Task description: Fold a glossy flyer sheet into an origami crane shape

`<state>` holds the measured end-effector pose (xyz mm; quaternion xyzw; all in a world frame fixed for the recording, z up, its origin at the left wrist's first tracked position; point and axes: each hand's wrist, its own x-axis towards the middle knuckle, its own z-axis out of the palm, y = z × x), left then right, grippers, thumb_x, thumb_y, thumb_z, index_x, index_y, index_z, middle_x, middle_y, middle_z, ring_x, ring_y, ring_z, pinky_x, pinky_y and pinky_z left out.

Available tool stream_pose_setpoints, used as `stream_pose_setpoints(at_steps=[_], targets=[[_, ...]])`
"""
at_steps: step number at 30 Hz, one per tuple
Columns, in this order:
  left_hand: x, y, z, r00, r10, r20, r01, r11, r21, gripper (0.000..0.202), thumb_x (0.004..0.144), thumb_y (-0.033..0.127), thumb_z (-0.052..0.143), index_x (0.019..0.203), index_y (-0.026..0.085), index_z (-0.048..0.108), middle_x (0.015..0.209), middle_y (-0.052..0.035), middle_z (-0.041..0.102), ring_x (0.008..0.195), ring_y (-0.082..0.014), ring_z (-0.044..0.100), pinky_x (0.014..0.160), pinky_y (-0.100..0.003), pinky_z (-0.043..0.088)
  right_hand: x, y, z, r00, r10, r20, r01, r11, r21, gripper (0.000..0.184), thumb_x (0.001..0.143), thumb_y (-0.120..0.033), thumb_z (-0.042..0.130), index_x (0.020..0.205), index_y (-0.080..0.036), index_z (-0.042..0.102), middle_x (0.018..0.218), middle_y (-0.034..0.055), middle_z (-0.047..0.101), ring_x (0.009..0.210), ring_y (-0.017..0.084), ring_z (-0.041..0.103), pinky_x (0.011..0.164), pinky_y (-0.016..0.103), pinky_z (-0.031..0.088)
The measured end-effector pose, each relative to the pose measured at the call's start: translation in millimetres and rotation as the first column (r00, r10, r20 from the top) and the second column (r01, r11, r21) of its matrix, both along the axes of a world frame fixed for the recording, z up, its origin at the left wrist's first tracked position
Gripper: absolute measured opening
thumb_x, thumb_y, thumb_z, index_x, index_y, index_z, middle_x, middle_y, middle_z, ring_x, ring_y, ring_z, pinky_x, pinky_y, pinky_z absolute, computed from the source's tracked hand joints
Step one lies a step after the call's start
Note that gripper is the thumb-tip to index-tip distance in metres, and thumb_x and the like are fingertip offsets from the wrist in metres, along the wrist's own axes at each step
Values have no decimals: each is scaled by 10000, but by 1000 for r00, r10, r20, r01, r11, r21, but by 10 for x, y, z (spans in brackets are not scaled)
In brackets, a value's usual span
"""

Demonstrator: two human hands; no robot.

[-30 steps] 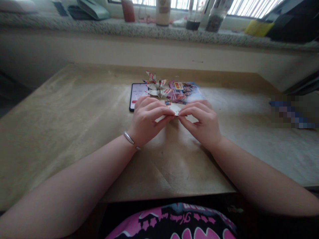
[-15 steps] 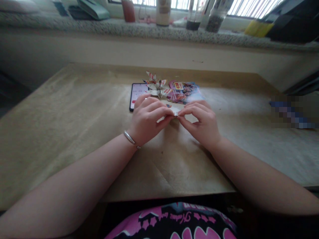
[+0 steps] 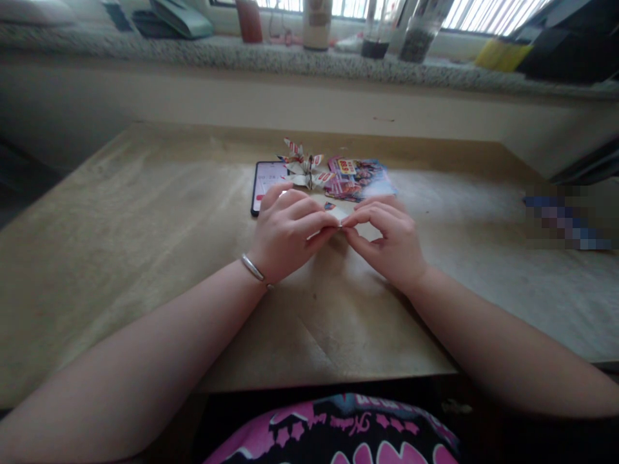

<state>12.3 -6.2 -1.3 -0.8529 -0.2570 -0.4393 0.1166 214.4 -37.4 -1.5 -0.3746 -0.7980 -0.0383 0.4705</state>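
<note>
Both hands meet over the middle of the table, pinching a small piece of folded paper point(image 3: 341, 212) between them. My left hand point(image 3: 293, 222) grips its near edge with thumb and forefinger; a silver bracelet is on that wrist. From the other side my right hand point(image 3: 389, 235) pinches the same edge, fingertips almost touching the left ones. The paper is white with a small coloured printed patch, and the fingers cover much of it. Just beyond the hands stand folded paper cranes point(image 3: 307, 173) with red print, partly overlapping a phone point(image 3: 264, 183).
A stack of colourful printed paper sheets point(image 3: 360, 179) lies behind my right hand. The phone's lit screen shows a timer. Bottles and jars point(image 3: 316, 26) line the granite windowsill point(image 3: 217, 55) at the back. A blurred blue item point(image 3: 565, 222) is at the table's right edge.
The fingertips have drawn slightly closer together along the paper's near edge, and more of its coloured patch shows. Everything else stays in place.
</note>
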Motion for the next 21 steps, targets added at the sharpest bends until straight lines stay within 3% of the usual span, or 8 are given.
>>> stream_pose_setpoints(at_steps=[6, 11, 21], targets=[[30, -14, 17, 1000, 7, 20, -6, 999, -54, 110, 881, 316, 640, 783, 288, 683, 754, 37, 686, 774, -155, 570, 882, -367, 417, 1, -1, -11, 999, 28, -38, -29, 999, -28, 84, 800, -168, 631, 819, -250, 636, 814, 8, 712, 845, 198, 637, 811, 382, 511], [42, -15, 2, 999, 37, -29, -40, 995, -94, 117, 877, 322, 625, 784, 285, 686, 775, 33, 701, 770, -163, 566, 927, -407, 405, -3, 6, -4, 999, 42, -18, -43, 999, -29, 94, 811, -165, 632, 784, -255, 637, 798, 5, 715, 842, 194, 644, 826, 388, 509], [43, -27, -8, 1000, 11, -9, -11, 1000, -13, 80, 872, 294, 642, 798, 282, 670, 788, 50, 697, 764, -153, 559, 945, -396, 401, -38, -9, 14, 997, 55, -49, -57, 998, -31, 100, 797, -155, 614, 792, -255, 623, 831, 16, 694, 872, 199, 634, 838, 400, 503]])
